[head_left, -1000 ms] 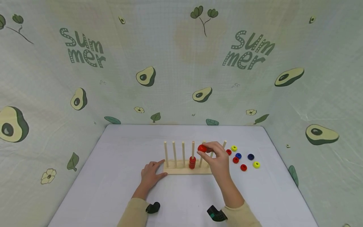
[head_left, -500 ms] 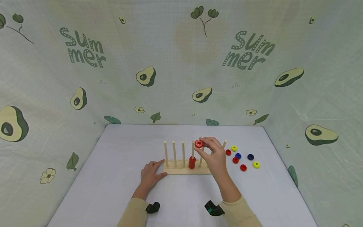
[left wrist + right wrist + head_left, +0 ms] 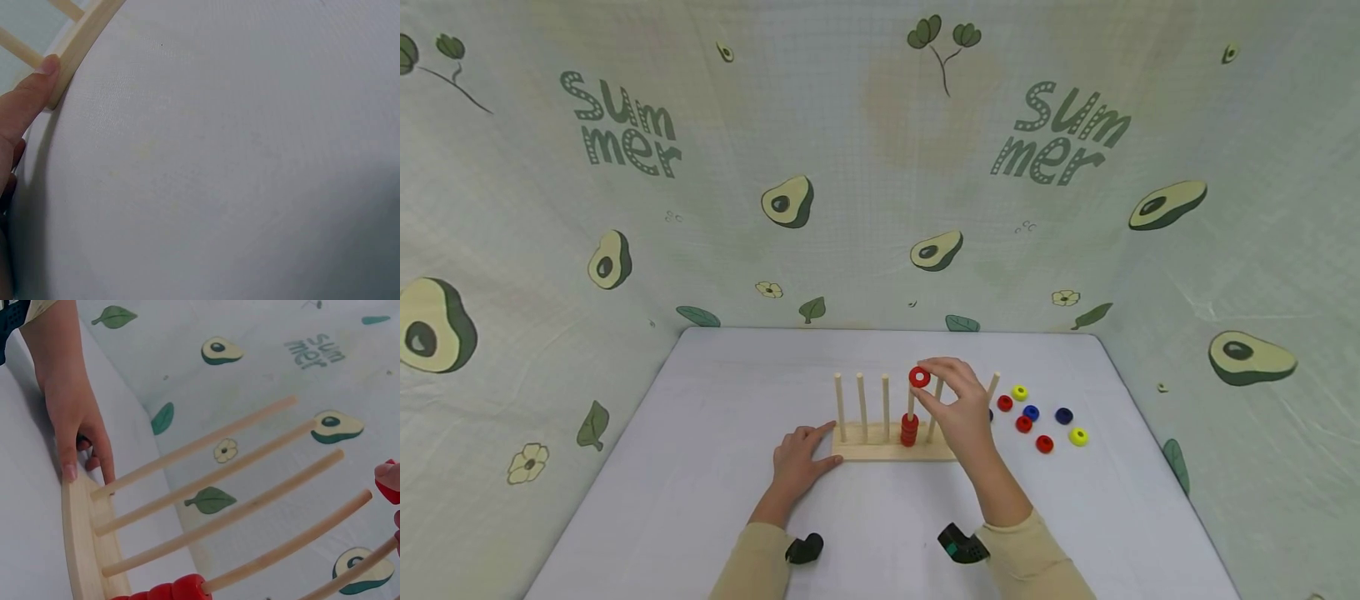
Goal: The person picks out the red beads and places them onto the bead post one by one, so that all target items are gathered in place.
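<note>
Above the fourth peg's tip, the right hand pinches a red ring at its fingertips.

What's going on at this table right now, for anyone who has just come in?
A person is working with a wooden peg board on a white table. The right hand pinches a red ring at the top of the fourth peg, which already carries a stack of red rings. The left hand rests against the board's left end. Loose red, blue and yellow rings lie on the table to the right.
</note>
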The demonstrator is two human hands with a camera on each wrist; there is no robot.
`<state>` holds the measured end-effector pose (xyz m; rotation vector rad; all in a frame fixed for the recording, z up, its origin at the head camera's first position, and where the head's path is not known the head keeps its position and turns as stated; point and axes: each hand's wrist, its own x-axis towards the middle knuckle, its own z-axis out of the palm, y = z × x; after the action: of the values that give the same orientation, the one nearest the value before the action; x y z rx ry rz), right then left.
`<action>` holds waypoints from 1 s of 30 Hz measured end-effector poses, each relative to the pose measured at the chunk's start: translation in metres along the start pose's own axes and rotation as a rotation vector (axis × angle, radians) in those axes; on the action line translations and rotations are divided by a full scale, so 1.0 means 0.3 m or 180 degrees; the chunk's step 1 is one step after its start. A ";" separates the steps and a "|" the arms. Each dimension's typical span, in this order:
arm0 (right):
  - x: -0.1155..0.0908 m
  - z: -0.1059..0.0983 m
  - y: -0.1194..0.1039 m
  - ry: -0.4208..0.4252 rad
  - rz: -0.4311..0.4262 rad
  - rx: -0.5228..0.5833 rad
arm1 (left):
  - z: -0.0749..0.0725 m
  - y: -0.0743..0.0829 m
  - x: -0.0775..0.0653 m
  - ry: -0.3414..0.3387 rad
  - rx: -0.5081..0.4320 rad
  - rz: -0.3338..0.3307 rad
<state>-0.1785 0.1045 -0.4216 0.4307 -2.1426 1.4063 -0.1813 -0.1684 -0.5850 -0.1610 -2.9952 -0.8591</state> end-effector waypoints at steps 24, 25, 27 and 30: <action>0.017 0.021 0.006 -0.0130 0.0077 -0.0211 | 0.013 -0.012 0.007 0.0011 0.0056 0.0006; 0.017 0.022 0.006 -0.0127 0.0089 -0.0209 | 0.013 -0.011 0.007 0.0013 0.0061 0.0003; 0.019 0.022 0.005 -0.0116 0.0124 -0.0170 | 0.013 -0.010 0.006 0.0021 0.0088 -0.0008; 0.022 0.023 0.005 -0.0115 0.0202 -0.0127 | 0.015 -0.009 0.006 0.0040 0.0136 -0.0012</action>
<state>-0.1864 0.0991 -0.4208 0.3790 -2.2273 1.3976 -0.1834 -0.1683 -0.5901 -0.1489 -3.0004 -0.7927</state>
